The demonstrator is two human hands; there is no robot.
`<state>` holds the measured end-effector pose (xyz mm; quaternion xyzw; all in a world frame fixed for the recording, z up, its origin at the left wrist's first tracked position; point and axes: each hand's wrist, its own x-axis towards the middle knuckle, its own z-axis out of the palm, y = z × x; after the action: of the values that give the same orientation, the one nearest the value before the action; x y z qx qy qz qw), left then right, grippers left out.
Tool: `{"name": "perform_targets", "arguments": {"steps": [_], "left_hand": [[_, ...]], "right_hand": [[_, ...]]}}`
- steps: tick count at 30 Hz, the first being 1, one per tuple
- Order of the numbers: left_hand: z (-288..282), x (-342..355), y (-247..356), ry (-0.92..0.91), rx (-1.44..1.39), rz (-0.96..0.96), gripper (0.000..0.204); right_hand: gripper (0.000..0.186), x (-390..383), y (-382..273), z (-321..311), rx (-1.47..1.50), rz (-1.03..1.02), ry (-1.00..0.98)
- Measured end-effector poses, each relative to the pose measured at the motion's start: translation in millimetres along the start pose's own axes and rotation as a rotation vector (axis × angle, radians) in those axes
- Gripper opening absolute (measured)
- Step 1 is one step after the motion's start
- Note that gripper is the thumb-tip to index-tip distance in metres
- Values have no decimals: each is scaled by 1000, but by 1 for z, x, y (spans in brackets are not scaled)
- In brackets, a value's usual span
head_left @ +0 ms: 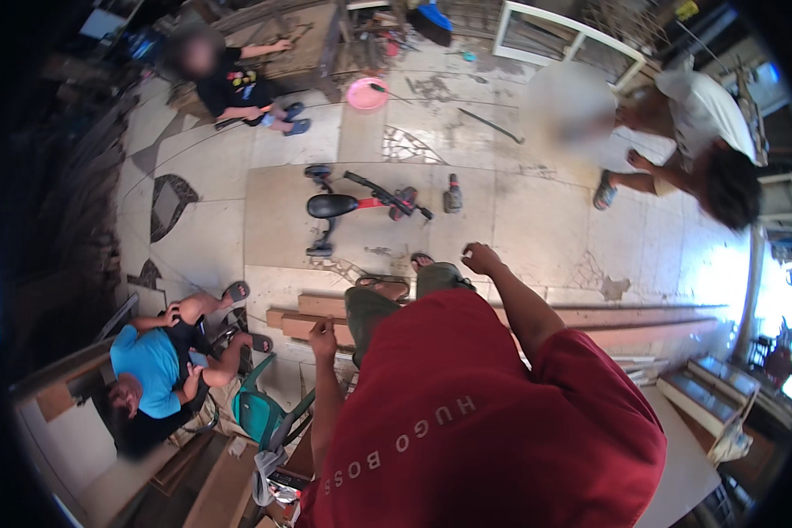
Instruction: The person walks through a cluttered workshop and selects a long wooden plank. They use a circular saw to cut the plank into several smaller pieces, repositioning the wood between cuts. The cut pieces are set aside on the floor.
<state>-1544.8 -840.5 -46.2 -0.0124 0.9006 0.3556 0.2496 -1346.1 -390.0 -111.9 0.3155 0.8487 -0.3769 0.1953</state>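
My left hand (323, 334) hangs beside my left leg with its fingers curled in and nothing visible in them. In front of my right thigh, my right hand (481, 259) is held out empty, its fingers loosely bent and a little apart. A black and red child's tricycle (333, 206) is on the tiled floor ahead of my feet. Just to its right, a cordless drill (452, 194) lies on the floor, the nearest loose tool to my right hand. Neither hand touches anything that I can make out.
Long wooden boards (590, 317) lie behind my feet. A person in blue (157, 370) sits near left by a green chair (260, 414). A child (229, 88) is far left, near a pink basin (367, 94). Another person (708, 114) bends at right. A dark rod (491, 125) lies ahead.
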Motion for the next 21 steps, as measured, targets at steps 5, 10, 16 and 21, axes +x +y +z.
{"name": "perform_targets", "arguments": {"steps": [5,10,16,21], "left_hand": [[15,-2,-3,-27,-54,110,31],[17,-18,-6,-164,58,-35,40],[-66,28,-72,-140,-177,-294,44],[-126,60,-151,82,-252,-192,36]], "right_hand": [[33,6,-29,10,-64,38,-126],[34,37,-81,13,-134,-5,-197],[35,102,-190,26,-209,-137,-126],[33,147,-300,50,-172,-349,-47]]}}
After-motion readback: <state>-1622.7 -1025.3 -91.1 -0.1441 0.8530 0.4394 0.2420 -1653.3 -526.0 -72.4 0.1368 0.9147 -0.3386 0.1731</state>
